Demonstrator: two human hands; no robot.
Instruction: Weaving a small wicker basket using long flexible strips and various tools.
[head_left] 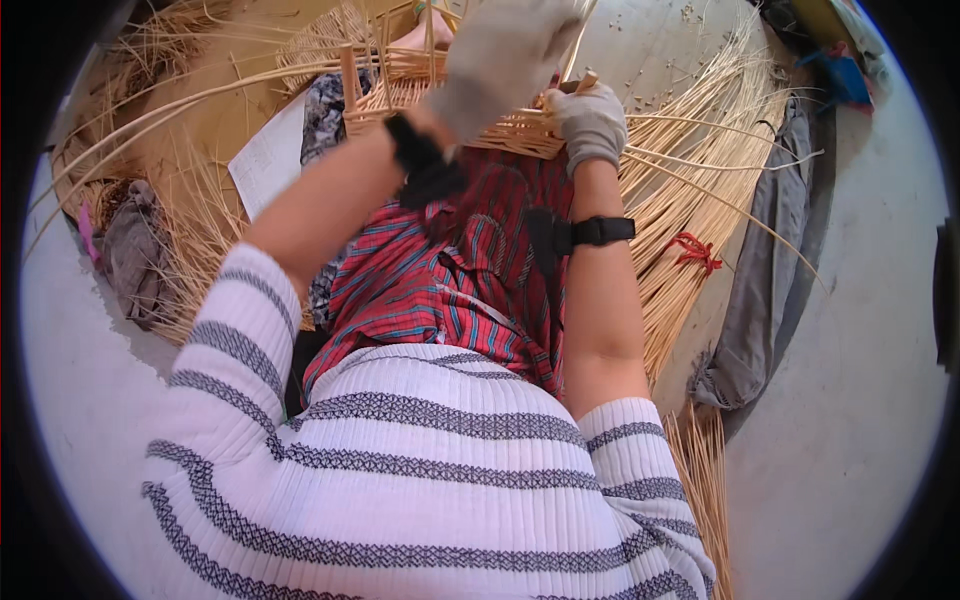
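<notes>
Basket (522,138), part-woven wicker, right at far edge of your red plaid cloth (395,290). Your right hand (590,122), gloved, closed on its right corner; left hand (490,68), blurred over it, grip can't be told. Looks like side-weaving in hand; next move likely calls for steady corner, strand drawn snug. Long loose strands (245,79) jut sideways, could snag. Red-tied rod bundle (655,275) at right, grey cloth (765,290) beyond.
</notes>
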